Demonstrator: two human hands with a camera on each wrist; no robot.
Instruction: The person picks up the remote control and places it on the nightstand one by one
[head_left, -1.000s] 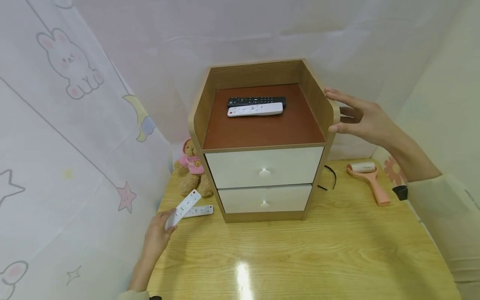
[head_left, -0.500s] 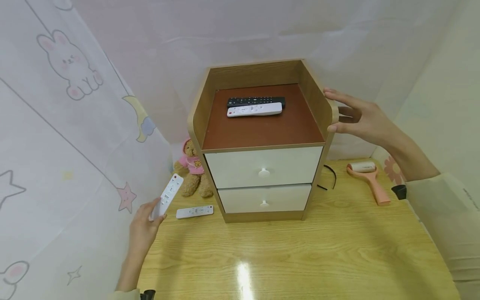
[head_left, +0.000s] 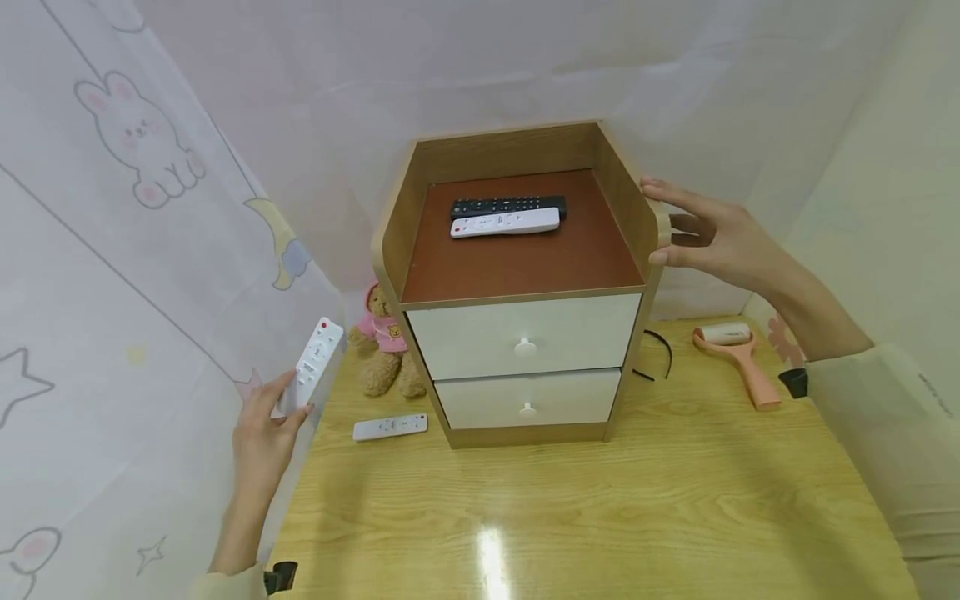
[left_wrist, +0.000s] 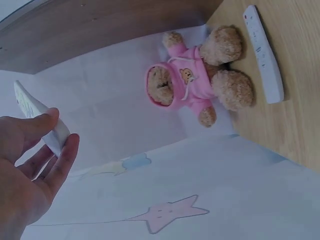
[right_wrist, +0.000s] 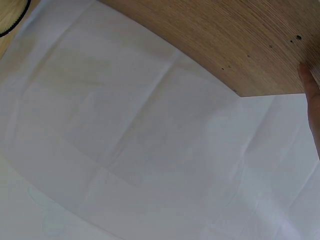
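Fingers of the left hand [head_left: 262, 433] pinch a white remote [head_left: 311, 367] by its lower end, raised beside the cabinet [head_left: 525, 333]; this end-grip could let it slip. Right hand [head_left: 712, 237], fingers straight, steadies the cabinet's side.

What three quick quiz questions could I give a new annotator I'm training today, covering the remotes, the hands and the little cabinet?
1. True or false: the left hand holds a white remote.
2. How many remotes lie on the cabinet top?
3. What does the right hand touch? A) a drawer knob B) the cabinet's side wall C) the lint roller

Key: 1 true; 2 two, a black remote and a second white remote; 3 B.
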